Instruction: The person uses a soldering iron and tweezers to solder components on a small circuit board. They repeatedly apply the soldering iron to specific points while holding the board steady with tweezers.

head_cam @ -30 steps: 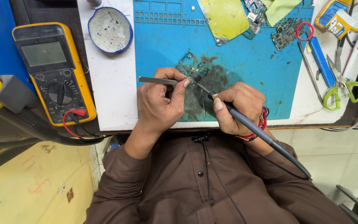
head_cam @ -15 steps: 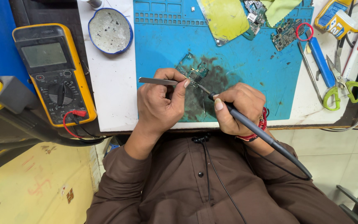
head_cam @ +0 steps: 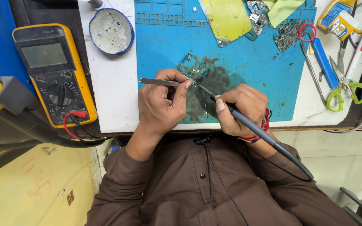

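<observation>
Your white workbench (head_cam: 114,104) carries a blue work mat (head_cam: 248,79) that covers most of its middle, with a dark smudge where you are working. To the left of the bench sits a yellow multimeter (head_cam: 55,75) with a red lead plugged in at its lower edge. Above your left hand rests a round blue-rimmed dish (head_cam: 111,31) with a grey, spotted inside. At the top of the mat lies a yellow-backed panel (head_cam: 228,19), with another green board (head_cam: 288,35) beside it. Off the mat to the right lie a blue-handled tool (head_cam: 323,62) and green-handled scissors (head_cam: 344,83).

Your left hand (head_cam: 162,104) is closed around metal tweezers (head_cam: 160,82), held flat, their tips reaching right onto the small circuit board (head_cam: 193,73). That board lies on the mat's dark patch, just above and between your two hands. Your right hand (head_cam: 241,109) grips a dark soldering iron (head_cam: 265,136) like a pen, thumb and fingers wrapped tight; its thin tip (head_cam: 204,88) points up-left and meets the board's lower edge beside the tweezer tips. The iron's cord trails down across your right sleeve.
</observation>
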Tool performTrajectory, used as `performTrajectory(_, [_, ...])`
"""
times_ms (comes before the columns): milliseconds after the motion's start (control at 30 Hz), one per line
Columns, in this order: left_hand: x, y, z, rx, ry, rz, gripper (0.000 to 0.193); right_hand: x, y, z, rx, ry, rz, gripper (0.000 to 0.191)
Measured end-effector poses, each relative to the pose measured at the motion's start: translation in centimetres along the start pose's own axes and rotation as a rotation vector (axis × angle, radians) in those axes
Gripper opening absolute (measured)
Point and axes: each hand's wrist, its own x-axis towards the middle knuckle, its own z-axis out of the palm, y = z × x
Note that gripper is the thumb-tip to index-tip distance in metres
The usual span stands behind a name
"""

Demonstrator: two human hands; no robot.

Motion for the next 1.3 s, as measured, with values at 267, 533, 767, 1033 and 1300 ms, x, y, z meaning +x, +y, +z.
performTrajectory(267, [-0.03,0.02,0.01,0.006,0.001,0.012,0.011,-0.05,-0.01,-0.02,0.004,-0.001,0.007,0.007])
performTrajectory(533, [0.05,-0.01,0.04,0.013,0.001,-0.006,0.011,-0.01,-0.04,-0.04,-0.008,0.0,0.003,0.009])
performTrajectory(767, [-0.08,-0.05,0.04,0.007,0.0,-0.007,0.011,-0.07,-0.13,-0.07,0.0,0.002,0.01,0.008])
performTrajectory(1033, [-0.06,-0.09,0.01,0.013,0.001,-0.003,0.012,-0.01,-0.11,-0.03,-0.001,0.003,0.011,0.008])
performTrajectory(1300, [-0.02,0.01,-0.02,0.021,0.002,0.005,0.011,-0.03,-0.05,0.02,-0.002,0.009,0.004,0.008])
